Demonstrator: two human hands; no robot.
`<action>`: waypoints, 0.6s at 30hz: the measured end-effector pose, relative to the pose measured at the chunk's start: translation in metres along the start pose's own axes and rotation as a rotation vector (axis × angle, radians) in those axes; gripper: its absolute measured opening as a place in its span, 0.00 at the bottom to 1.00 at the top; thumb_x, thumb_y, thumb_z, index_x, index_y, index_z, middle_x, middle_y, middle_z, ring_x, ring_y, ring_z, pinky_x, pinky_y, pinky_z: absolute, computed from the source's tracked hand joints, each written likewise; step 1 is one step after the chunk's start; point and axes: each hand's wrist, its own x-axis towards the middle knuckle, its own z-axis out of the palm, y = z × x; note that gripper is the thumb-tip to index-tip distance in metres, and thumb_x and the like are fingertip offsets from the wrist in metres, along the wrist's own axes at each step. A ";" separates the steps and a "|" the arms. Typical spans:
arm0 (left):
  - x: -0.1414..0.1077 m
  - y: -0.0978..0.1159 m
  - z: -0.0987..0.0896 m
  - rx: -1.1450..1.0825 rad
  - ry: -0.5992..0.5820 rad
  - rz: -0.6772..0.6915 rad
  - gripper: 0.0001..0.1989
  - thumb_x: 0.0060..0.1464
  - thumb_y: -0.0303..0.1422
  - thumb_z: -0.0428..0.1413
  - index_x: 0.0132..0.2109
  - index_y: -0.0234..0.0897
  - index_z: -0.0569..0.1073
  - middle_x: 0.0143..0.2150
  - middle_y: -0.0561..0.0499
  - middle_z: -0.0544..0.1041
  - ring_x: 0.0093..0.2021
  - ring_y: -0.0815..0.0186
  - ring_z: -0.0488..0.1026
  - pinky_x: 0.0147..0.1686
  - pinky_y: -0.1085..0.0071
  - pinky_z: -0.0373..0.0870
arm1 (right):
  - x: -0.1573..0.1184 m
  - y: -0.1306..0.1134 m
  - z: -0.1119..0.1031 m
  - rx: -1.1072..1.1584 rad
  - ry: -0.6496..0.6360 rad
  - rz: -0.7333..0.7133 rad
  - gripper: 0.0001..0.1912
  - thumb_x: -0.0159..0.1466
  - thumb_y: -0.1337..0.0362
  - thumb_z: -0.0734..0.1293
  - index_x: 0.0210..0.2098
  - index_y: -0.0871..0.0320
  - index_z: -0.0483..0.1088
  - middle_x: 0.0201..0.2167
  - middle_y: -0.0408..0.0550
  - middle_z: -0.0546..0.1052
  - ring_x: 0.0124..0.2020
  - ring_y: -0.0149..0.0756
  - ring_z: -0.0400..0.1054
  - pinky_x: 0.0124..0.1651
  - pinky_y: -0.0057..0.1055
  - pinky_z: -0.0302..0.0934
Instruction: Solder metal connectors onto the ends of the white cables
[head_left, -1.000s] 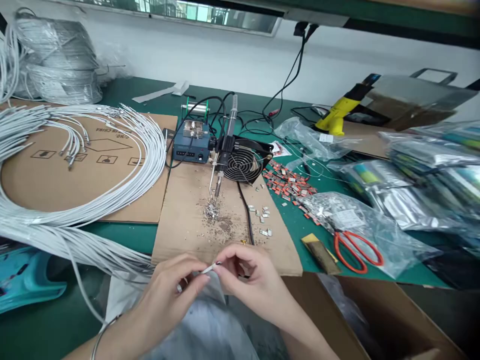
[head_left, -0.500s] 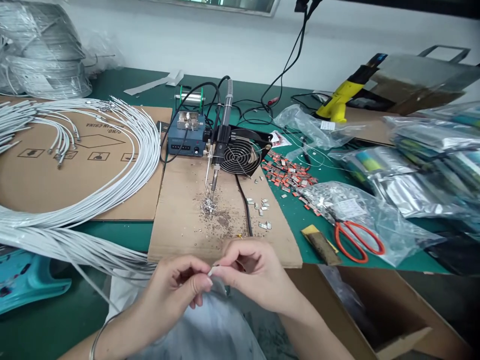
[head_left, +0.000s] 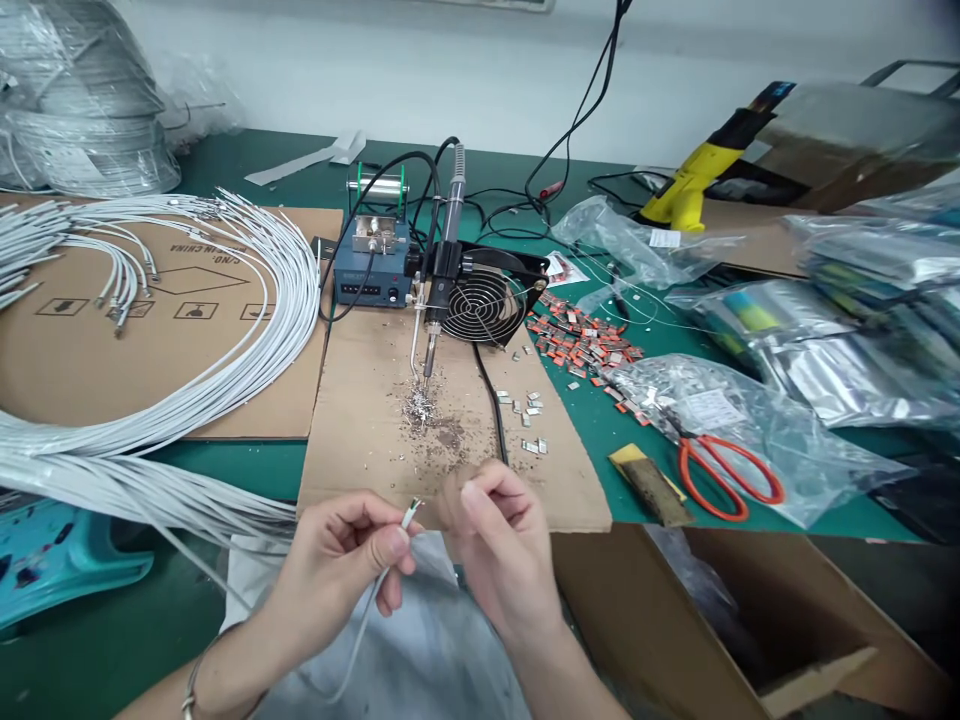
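Observation:
My left hand [head_left: 334, 565] pinches a light grey cable [head_left: 410, 513] close to its end between thumb and fingertips. Short bare wire ends stick out at the cable's tip, and its length hangs down over my lap. To the right, apart from the cable, my right hand [head_left: 506, 560] is raised with thumb and fingers pressed together. Whether anything small is between those fingertips is hidden. Beyond both hands, a soldering iron [head_left: 448, 240] points down in its stand over a heap of solder bits [head_left: 420, 405] on the cardboard sheet [head_left: 352, 390].
A bundle of grey cables [head_left: 292, 300] lies on the left. A blue soldering station [head_left: 367, 275], solder spool [head_left: 381, 188] and black fan [head_left: 484, 305] stand behind. Small metal connectors [head_left: 534, 446], orange-handled scissors [head_left: 731, 475] and plastic bags [head_left: 697, 400] lie right; an open carton [head_left: 750, 620] is below.
My right hand has come away from the cable end, up and to the right, leaving the wire tips exposed. My left hand still grips the cable. The view has shifted slightly.

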 end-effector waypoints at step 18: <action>0.006 -0.002 -0.009 -0.013 -0.384 -0.155 0.18 0.50 0.44 0.56 0.25 0.31 0.70 0.16 0.56 0.64 0.13 0.78 0.55 0.14 0.81 0.51 | 0.013 -0.017 -0.006 -0.180 -0.565 -0.115 0.07 0.51 0.71 0.70 0.20 0.59 0.69 0.18 0.41 0.68 0.19 0.26 0.59 0.22 0.24 0.53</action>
